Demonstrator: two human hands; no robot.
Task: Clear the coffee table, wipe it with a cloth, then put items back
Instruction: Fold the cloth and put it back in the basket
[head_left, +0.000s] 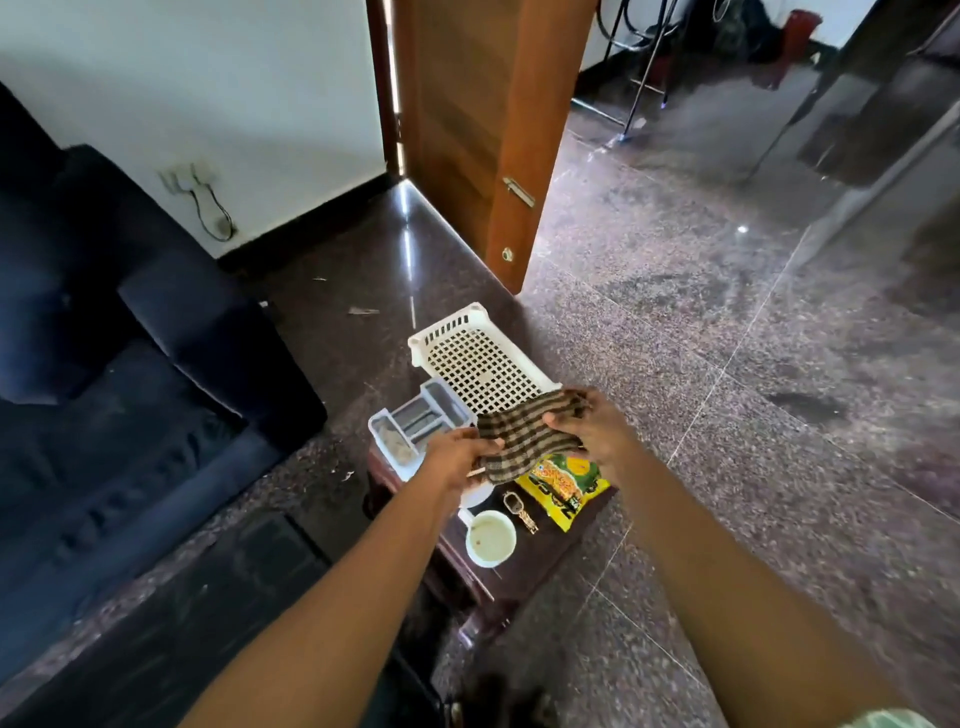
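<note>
Both hands (524, 441) grip a brown checked cloth (524, 436) above the small dark wooden worktop (550, 566), still cluttered and unwiped.

We count one dark wooden coffee table (540, 561). On it we count one white cup (491, 538), one yellow-green snack packet (566, 483), one small gold metal object (521, 512), and one white round thing (479, 493), partly hidden, that we cannot name. Above the table there are two hands, the left hand (457, 457) and the right hand (592, 431), and one checked cloth (524, 436), gripped by both. Past the far end of the table we count one white lattice basket (480, 364) and one clear box (415, 423) with several compartments. Left of the table stands one dark blue sofa (130, 364); beyond the table, one wooden door (478, 130).
</note>
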